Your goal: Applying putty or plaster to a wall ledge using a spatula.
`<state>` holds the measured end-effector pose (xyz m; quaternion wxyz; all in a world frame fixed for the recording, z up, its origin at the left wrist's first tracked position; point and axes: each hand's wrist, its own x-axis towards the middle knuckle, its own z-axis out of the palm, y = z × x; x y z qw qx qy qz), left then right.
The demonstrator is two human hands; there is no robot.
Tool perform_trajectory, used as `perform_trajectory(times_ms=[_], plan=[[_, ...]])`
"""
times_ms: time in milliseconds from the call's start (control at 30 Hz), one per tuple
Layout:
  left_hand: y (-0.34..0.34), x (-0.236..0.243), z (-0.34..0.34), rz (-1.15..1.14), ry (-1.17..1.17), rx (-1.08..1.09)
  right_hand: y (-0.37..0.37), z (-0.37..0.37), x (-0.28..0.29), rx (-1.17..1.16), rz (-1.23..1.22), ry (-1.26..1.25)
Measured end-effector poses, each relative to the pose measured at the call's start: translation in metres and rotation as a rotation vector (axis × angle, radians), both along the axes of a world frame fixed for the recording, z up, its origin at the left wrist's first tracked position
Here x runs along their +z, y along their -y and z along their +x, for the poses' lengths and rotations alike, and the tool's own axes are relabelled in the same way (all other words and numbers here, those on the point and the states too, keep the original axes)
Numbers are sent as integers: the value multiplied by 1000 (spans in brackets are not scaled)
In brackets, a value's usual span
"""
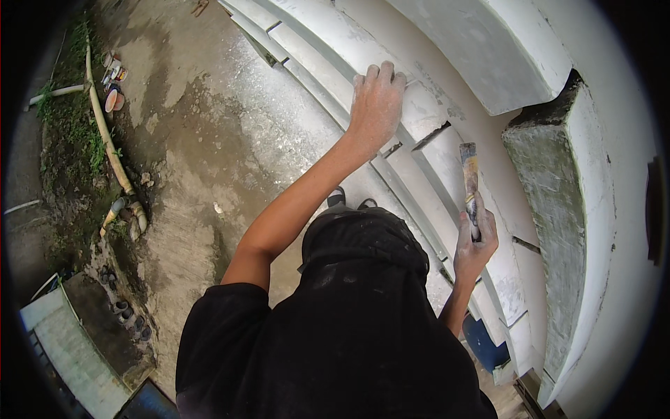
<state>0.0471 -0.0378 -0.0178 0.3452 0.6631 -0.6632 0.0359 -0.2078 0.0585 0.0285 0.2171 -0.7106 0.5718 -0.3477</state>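
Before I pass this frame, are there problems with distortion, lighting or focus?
Head view: the white ledges bow and the corners fall black, fisheye-style; same view: light looks soft, without hard shadows; same view: the black shirt loses much detail, while the tool in the right hand is fairly clear.

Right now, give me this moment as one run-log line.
left hand: over white, dusty stepped ledge, contact unclear | right hand: gripping slim, paint-stained, flat-tipped tool | tool: tip pointing forward

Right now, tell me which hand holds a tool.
The right hand: its grip closes on the flat-ended tool; the left hand, farther forward, shows none.
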Motion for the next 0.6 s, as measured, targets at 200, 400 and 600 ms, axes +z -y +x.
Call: perform_trajectory(times_ms=[200, 400, 600], plan=[[-17, -9, -60, -28, -33, 16, 1, -7, 8, 24, 111, 6], [-30, -8, -92, 11, -33, 74, 1, -16, 3, 141, 84, -7], [-45, -11, -71, -110, -143, -20, -4, -38, 7, 122, 81, 22]])
